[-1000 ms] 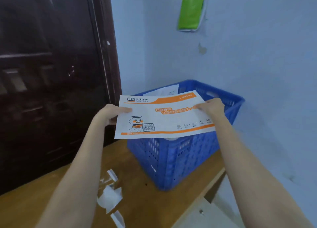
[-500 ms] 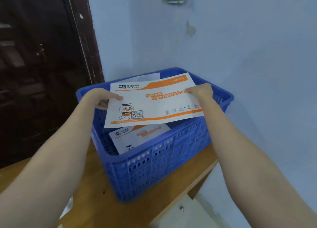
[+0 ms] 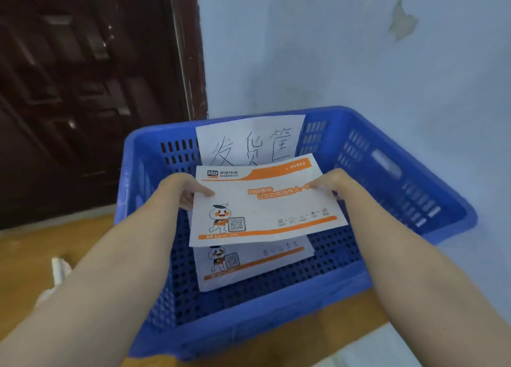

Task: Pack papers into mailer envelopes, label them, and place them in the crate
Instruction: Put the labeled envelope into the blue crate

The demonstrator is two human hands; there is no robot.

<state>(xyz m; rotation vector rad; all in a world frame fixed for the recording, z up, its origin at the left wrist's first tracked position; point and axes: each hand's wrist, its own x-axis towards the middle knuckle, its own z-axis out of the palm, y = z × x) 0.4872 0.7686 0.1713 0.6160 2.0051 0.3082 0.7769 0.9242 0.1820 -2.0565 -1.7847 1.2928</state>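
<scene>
Both hands hold one mailer [image 3: 265, 201] flat, inside the blue crate [image 3: 276, 308], above its floor. Left hand [image 3: 184, 191] pinches the mailer's left edge, thumb on top and fingers underneath; right hand [image 3: 330, 183] pinches the right edge near the orange print, fingers largely hidden under the sheet. The two-edge grip likely keeps the thin mailer level so it goes down square and does not fold or slide. A second mailer [image 3: 254, 264] already lies on the perforated crate floor directly beneath, printed side up in the same orientation; the held one overlaps its far part, so the intent appears to be a neat stack. Whether the held mailer touches the lower one cannot be told. A white sheet with handwritten characters [image 3: 250, 142] stands against the far crate wall, presumably marking the crate's purpose. The crate sits on a wooden counter [image 3: 30, 256], near its edge and close to the blue wall [image 3: 331, 49], with a dark door [image 3: 83, 90] to the left. Judgement: placement step nearly done; release remains. Risk: uneven release could skew the mailer.
</scene>
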